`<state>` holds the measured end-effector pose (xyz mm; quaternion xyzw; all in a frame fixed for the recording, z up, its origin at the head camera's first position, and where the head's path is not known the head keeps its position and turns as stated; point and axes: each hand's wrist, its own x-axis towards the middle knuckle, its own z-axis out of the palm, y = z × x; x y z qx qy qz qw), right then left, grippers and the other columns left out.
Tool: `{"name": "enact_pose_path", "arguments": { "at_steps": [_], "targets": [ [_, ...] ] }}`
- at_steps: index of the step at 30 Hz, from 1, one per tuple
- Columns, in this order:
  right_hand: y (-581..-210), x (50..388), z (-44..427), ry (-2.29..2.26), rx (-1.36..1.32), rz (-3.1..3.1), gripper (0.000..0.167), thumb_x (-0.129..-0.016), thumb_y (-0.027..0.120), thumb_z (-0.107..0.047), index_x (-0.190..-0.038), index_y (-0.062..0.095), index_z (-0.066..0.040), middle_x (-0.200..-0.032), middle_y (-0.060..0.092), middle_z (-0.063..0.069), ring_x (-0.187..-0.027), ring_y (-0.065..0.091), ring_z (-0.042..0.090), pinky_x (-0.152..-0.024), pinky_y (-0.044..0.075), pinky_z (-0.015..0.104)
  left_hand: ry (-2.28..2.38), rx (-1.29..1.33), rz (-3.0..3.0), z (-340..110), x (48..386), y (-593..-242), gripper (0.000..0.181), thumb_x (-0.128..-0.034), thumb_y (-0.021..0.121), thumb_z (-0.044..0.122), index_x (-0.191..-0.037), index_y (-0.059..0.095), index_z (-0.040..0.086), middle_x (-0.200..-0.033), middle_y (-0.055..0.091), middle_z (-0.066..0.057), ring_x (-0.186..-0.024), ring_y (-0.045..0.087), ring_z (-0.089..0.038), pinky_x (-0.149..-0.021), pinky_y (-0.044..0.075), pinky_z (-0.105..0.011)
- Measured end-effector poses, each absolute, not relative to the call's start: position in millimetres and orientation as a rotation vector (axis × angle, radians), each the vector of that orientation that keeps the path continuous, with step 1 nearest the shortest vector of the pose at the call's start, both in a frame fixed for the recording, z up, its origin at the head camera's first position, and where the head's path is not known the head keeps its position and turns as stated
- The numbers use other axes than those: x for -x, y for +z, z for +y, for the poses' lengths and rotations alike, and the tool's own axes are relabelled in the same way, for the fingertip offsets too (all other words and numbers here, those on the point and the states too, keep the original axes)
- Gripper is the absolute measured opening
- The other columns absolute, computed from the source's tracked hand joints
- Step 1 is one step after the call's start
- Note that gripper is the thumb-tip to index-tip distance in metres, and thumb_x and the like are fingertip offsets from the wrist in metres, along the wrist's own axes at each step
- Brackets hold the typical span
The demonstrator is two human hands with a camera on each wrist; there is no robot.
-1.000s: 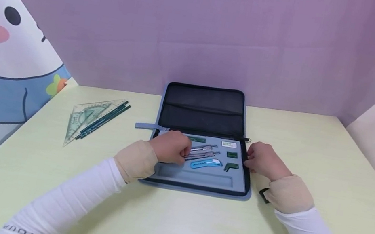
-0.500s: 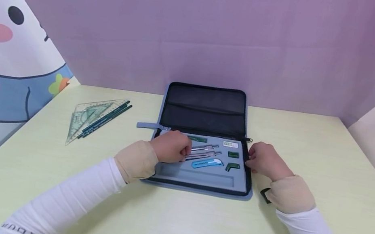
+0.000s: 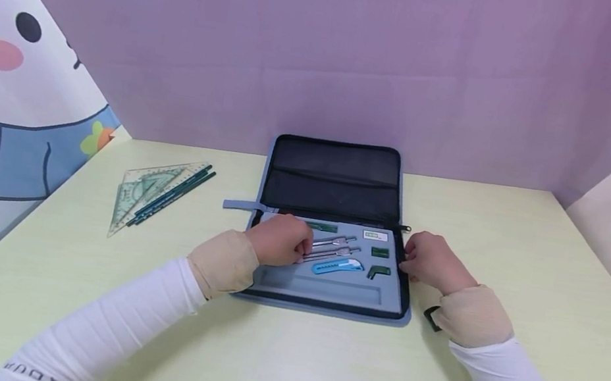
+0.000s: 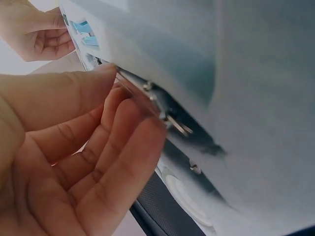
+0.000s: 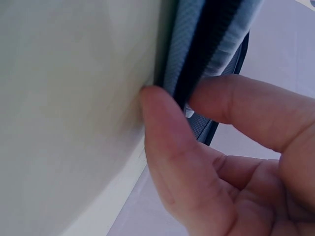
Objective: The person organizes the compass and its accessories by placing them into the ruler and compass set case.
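An unfolded zip case (image 3: 316, 309) lies on the table, its grey tray holding two metal compasses (image 3: 335, 249), a blue cutter (image 3: 338, 266), green pieces (image 3: 380, 252) and a white eraser (image 3: 375, 235). Over the tray's left part, my left hand (image 3: 279, 240) pinches a metal compass between thumb and fingers; in the left wrist view the compass (image 4: 140, 96) lies at its slot in the tray. With thumb and finger on either side, my right hand (image 3: 433, 262) pinches the case's right edge, whose zipper border (image 5: 197, 49) shows in the right wrist view.
Left of the case, transparent set squares (image 3: 140, 188) and several dark green pencils (image 3: 172, 196) lie on the table (image 3: 301, 370). A strap (image 3: 239, 205) sticks out from the case's left side. The case's dark lid (image 3: 334, 178) stands behind, before a purple cloth (image 3: 356, 59).
The head view has shifted slightly. Both hands keep nearly the same places, and the case and its contents show no clear movement.
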<state>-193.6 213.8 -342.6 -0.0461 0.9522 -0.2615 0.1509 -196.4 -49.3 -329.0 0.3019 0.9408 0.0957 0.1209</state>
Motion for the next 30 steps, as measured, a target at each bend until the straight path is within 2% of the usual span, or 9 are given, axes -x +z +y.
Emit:
{"name": "enact_pose_path", "arguments": {
  "at_steps": [8,15,30],
  "targets": [
    [-342.3,193.2,213.4,-0.756,0.133,2.736,0.022,-0.082,0.063,0.002,-0.098,0.053,0.014,-0.091,0.060,0.023,-0.066,0.062,0.018,-0.060,0.054,0.027,0.289,-0.890,2.749,-48.7,196.8,-329.7,0.013,-0.0819,0.068,0.001,-0.092,0.072,0.008,-0.085,0.066,-0.001,-0.074,0.053,-0.014,-0.073,0.049,-0.025],
    [-342.3,194.3,213.5,-0.723,0.118,2.728,0.022,-0.083,0.062,0.001,-0.100,0.054,0.013,-0.089,0.061,0.021,-0.068,0.061,0.019,-0.061,0.054,0.028,0.290,-0.922,2.749,-48.1,196.4,-331.5,0.018,-0.0813,0.067,-0.005,-0.093,0.071,0.009,-0.087,0.066,0.001,-0.077,0.055,-0.014,-0.078,0.051,-0.026],
    [-341.6,192.9,212.4,-0.719,0.132,2.729,0.021,-0.083,0.063,0.000,-0.098,0.055,0.013,-0.088,0.061,0.021,-0.067,0.060,0.020,-0.060,0.053,0.029,0.241,-0.923,2.763,-43.1,191.4,-330.0,0.024,-0.0842,0.059,-0.009,-0.093,0.071,0.011,-0.085,0.064,0.001,-0.076,0.053,-0.015,-0.074,0.050,-0.026]
  ]
}}
